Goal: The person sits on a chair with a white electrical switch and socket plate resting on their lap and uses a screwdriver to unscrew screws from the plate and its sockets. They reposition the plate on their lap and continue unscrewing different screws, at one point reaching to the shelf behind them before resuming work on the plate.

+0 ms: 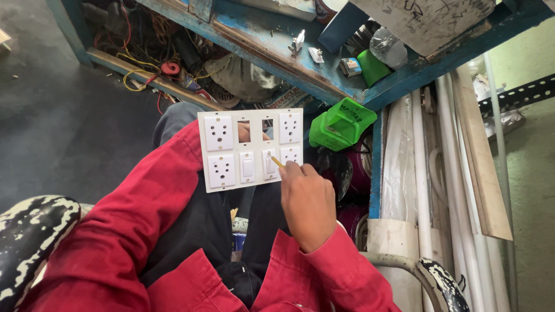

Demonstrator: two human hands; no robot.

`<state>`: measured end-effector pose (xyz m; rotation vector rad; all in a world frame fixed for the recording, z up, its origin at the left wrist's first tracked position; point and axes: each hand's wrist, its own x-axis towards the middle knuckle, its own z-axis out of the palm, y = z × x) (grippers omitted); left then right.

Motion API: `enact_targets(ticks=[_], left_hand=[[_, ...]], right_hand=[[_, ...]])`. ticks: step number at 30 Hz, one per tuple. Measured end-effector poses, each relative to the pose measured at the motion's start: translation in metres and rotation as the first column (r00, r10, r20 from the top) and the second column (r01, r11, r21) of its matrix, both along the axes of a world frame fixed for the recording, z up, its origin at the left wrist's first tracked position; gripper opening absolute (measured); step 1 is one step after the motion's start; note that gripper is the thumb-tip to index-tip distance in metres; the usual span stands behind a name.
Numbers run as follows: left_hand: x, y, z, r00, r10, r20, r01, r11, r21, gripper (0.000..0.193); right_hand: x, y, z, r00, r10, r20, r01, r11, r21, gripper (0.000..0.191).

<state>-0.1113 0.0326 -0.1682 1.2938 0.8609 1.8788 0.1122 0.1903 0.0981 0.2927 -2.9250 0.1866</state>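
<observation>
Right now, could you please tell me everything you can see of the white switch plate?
The white switch plate is a flat rectangular panel, plastic by its look. It carries four round-hole sockets, two rocker switches in the lower row and two open cut-outs above, through which fingers of the left hand show, holding it from behind. It is tilted slightly, above the lap. The right hand presses a thin yellow tool against the lower right switch.

Switch plate (pixel 252 149): smooth, glossy white plastic. Workbench (pixel 277 52): rough wood, chipped blue paint. Sleeves (pixel 144 214): matt red cloth.
</observation>
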Motion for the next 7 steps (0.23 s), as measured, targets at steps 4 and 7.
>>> enact_targets(ticks=[4, 7], left_hand=[[0.005, 0.000, 0.011, 0.939, 0.172, 0.298, -0.024, 0.896, -0.442, 0.043], [0.014, -0.002, 0.024, 0.939, 0.179, 0.295, -0.047, 0.913, -0.405, 0.047]], right_hand=[[0.004, -0.002, -0.003, 0.981, 0.093, -0.169, -0.095, 0.995, -0.006, 0.007], [0.007, -0.005, -0.005, 0.966, 0.124, -0.227, -0.150, 0.984, -0.100, 0.006]])
